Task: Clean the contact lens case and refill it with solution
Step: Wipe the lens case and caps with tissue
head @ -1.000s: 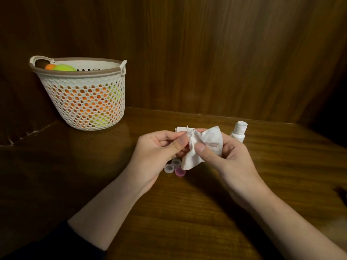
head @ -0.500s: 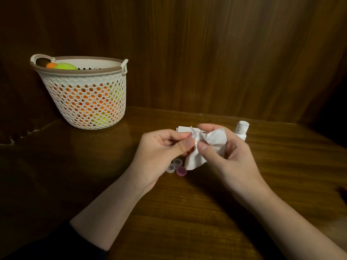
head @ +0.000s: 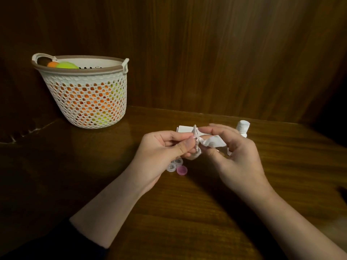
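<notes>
A crumpled white tissue (head: 212, 143) is held between both hands above the wooden table (head: 187, 212). My left hand (head: 163, 152) pinches its twisted left end between thumb and fingers; whatever is inside the fold is hidden. My right hand (head: 238, 156) holds the tissue's other end with curled fingers. Under the left hand, on the table, lies the clear contact lens case (head: 174, 164), with a pink cap (head: 181, 170) beside it. A small white solution bottle (head: 243, 128) stands behind my right hand.
A white folded tissue pack or box (head: 185, 129) lies just behind the hands. A white perforated basket (head: 88, 102) with orange and green balls stands at the back left. Dark wooden walls close off the back and the left side.
The tissue has been bunched and twisted tighter between the hands. My right hand has turned and shifted slightly right, its fingers spread wider. The case and pink cap have not moved.
</notes>
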{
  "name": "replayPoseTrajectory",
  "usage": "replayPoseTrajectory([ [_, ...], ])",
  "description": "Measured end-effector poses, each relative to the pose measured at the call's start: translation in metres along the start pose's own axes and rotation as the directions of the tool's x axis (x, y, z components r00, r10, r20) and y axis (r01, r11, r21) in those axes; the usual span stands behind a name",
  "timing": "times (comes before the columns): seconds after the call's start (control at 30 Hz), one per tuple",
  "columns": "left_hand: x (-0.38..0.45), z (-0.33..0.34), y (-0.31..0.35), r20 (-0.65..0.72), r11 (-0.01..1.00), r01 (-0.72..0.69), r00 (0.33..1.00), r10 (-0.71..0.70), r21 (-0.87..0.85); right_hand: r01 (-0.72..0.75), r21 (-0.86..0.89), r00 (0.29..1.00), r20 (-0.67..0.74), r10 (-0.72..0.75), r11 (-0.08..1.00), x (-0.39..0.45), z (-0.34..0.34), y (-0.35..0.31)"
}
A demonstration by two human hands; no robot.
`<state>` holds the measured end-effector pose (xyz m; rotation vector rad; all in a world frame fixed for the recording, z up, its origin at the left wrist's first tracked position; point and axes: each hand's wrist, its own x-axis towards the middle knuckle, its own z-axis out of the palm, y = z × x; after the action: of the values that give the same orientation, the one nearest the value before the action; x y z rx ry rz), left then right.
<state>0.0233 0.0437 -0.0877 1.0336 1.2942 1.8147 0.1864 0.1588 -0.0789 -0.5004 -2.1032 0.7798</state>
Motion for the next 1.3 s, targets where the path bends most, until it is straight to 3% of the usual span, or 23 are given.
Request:
replayPoseTrajectory([
  [0.13,0.0000,0.0002,-0.0011,-0.006,0.999,0.000,1.000,0.000,0.044,-0.088,0.210,0.995,-0.038,0.098,0.974,-0.0043,0.0069,-0.0031],
  [0.33,0.0003,0.0009,0.0023,-0.013,1.000,0.007,1.000,-0.007,0.006,-0.169,0.435,0.985,0.105,0.136,0.885,-0.0038,0.0063,-0.0034],
  [0.47,-0.0010,0.0020,0.0027,-0.028,1.000,0.021,0.999,-0.021,0.001,-0.160,0.357,0.984,0.135,0.118,0.920,-0.0010,0.0040,-0.0027],
  [0.6,-0.0019,0.0029,0.0027,-0.012,1.000,0.027,1.000,-0.027,-0.011,-0.084,0.123,0.996,0.025,0.081,0.989,0.0002,0.0042,0.0022],
  [0.7,-0.0017,0.0032,0.0015,-0.005,0.999,0.032,0.999,-0.031,0.007,-0.038,0.057,0.997,-0.066,0.042,0.998,-0.0020,0.0060,0.0029],
  [0.8,-0.0010,0.0029,0.0012,-0.005,0.999,0.025,1.000,-0.025,0.035,-0.048,0.151,0.994,-0.091,0.062,0.987,-0.0042,0.0094,0.0034],
  [1.03,-0.0006,0.0026,0.0005,-0.032,0.999,0.041,0.999,-0.041,-0.003,-0.133,0.447,0.991,0.085,0.106,0.885,-0.0030,0.0086,0.0046],
  [1.2,0.0002,0.0020,-0.0020,-0.023,0.993,0.090,0.996,-0.092,-0.073,-0.161,0.462,0.984,0.144,0.106,0.872,-0.0002,0.0078,0.0025],
  [1.3,0.0006,0.0020,-0.0023,-0.015,0.991,0.102,0.995,-0.104,-0.088,-0.083,0.327,0.991,0.123,0.044,0.941,0.0007,0.0053,0.0038],
])
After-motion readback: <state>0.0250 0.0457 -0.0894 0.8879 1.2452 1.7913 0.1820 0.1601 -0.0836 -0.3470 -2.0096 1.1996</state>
